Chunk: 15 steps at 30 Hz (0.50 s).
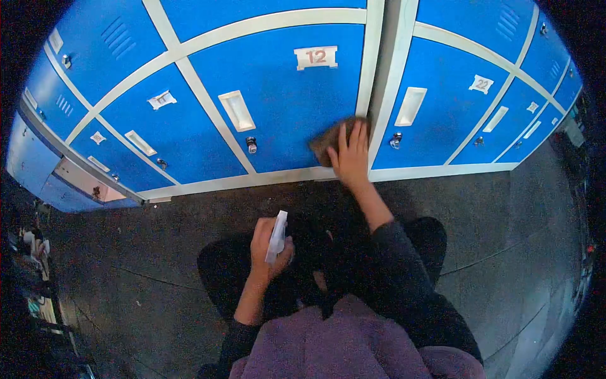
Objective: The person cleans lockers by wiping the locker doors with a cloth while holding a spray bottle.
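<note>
Door 12 (297, 107) is a broad, smooth blue panel in a pale frame (265, 25), with a recessed rectangular handle (237, 111), a small shiny lock (252, 145) and a paper label (315, 57); against its lower right corner is a dull brown cloth (324, 145) with a soft, uneven outline. The right hand's grip (353, 155) is wide, fingers laid flat over the cloth, while the left hand's grip (261, 245) is closed round a white plastic spray bottle (278, 234), its top angular, above the dark floor (158, 252).
</note>
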Available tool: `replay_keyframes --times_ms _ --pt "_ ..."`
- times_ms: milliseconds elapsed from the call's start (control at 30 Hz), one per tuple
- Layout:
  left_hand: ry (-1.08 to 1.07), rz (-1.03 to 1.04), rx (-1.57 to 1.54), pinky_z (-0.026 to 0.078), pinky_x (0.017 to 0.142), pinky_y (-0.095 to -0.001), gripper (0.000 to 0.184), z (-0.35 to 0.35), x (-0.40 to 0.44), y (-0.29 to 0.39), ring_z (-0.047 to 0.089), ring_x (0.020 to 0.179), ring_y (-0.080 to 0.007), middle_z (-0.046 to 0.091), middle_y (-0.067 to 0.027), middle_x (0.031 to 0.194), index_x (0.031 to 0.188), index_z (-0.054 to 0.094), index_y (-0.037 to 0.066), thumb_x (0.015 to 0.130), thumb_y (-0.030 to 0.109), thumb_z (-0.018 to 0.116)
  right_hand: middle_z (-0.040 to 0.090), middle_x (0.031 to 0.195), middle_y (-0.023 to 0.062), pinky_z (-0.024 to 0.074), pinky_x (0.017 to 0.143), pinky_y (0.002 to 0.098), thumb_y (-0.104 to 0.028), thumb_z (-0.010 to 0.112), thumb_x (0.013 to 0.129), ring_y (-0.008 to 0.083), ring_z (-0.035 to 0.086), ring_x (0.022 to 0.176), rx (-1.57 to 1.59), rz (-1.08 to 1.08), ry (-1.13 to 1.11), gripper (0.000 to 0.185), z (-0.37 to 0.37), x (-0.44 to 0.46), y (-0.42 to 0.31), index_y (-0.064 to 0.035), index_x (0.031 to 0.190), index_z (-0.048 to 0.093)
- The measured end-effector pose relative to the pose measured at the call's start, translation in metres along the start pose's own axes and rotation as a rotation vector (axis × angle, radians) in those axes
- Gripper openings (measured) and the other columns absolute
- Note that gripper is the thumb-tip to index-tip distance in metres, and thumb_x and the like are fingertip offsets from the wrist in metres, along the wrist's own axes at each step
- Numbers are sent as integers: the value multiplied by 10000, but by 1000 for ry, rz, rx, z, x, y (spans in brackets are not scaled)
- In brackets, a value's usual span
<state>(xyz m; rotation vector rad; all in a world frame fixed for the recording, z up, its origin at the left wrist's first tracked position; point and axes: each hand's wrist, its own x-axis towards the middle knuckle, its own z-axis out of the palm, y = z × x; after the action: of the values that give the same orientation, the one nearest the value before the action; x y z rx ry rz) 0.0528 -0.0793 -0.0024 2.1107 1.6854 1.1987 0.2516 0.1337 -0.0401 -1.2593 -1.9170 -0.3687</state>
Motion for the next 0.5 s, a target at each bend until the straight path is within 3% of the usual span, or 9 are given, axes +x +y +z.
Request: replay_keyframes --times_ms 100,233,267,333,433,500 --pt "-10 -14 -26 449 754 -383 380 1 -1 -4 530 849 -338 519 -156 913 1019 530 14 650 49 615 124 1399 327 163 1037 535 -352 532 843 491 142 1289 24 -24 245 682 -54 92 -21 -18 1369 254" --pt "12 -14 5 450 743 -381 377 2 -2 -2 531 851 -340 516 -157 919 1019 530 18 652 42 614 184 1418 257 235 1006 515 -450 535 804 418 200 1299 -59 -134 637 690 -110 196 -38 -117 1366 315" --pt "13 -5 2 451 740 -380 376 0 -1 1 532 853 -342 516 -158 921 1019 530 20 653 41 613 213 1404 259 240 993 511 -461 506 829 427 229 1278 -120 -193 671 652 -121 214 -40 -81 1339 361" --pt "-7 -6 9 451 736 -379 377 -1 -2 1 533 853 -343 514 -159 922 1021 530 21 653 39 613 188 1422 252 212 1039 474 -364 505 835 401 214 1304 -120 -157 693 671 -148 229 -53 -36 1373 276" --pt "-37 -27 11 452 735 -379 386 1 0 -5 534 847 -345 510 -159 918 1028 527 20 652 33 611 182 1424 250 216 1034 481 -355 505 838 401 213 1304 -124 -205 644 664 -144 219 -47 -43 1376 272" --pt "-28 -51 -26 452 736 -378 396 1 0 -2 534 843 -345 507 -159 918 1038 522 18 651 31 610 232 1402 249 247 1005 490 -429 505 826 411 251 1276 -117 -217 653 639 -117 201 -34 -75 1337 357"
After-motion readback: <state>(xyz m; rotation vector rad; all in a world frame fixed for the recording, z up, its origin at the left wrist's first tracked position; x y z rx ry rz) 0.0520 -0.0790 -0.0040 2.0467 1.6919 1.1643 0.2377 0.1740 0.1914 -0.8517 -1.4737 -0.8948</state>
